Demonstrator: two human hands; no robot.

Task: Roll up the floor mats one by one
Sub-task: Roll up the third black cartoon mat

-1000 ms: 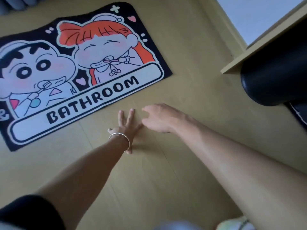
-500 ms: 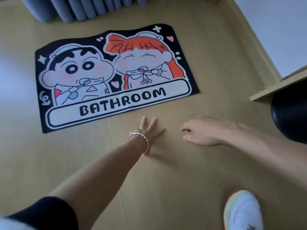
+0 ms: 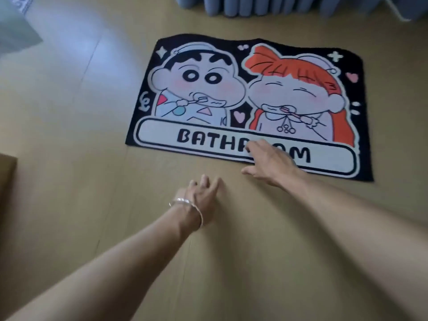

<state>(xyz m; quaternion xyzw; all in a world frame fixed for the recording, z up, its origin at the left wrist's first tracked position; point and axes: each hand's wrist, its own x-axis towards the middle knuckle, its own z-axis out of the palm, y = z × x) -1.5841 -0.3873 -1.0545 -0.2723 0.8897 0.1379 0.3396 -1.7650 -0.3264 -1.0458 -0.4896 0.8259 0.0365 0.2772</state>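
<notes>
Plainly the floor mat (image 3: 250, 100) is not yet rolled at all: it lies flat and fully spread on the wooden floor (image 3: 92, 117), printed side up, with two cartoon children brushing their teeth above a white band of lettering. Its near long edge runs directly under the right hand (image 3: 271, 163), which is stretched out over that edge with the fingers straight and spread, covering the middle letters of the word. This hand grasps nothing. Whether the fingertips press on the pile or hover just above it I cannot tell.

The left hand (image 3: 201, 195) is nearer the person than the right one and short of the mat, over bare floor just beside the near edge. Its fingers are loose and slightly spread, holding nothing, and a silver bracelet (image 3: 185, 203) sits at its wrist.

I judge the step in hand to be the approach to the first grip, so the rolling itself has not begun. The next move seems to call for both hands on one edge, set well apart from each other. The left would need to go forward and out to its own side, since at present only the right is above the mat. The edge would then have to be lifted and curled over tightly and evenly, or the roll may run crooked.

Beyond the mat, far from both hands, hang the grey-blue pleats of a curtain (image 3: 278, 6). Well out to the left of the left hand, a brown flat thing (image 3: 7, 181) shows at the frame's edge.
</notes>
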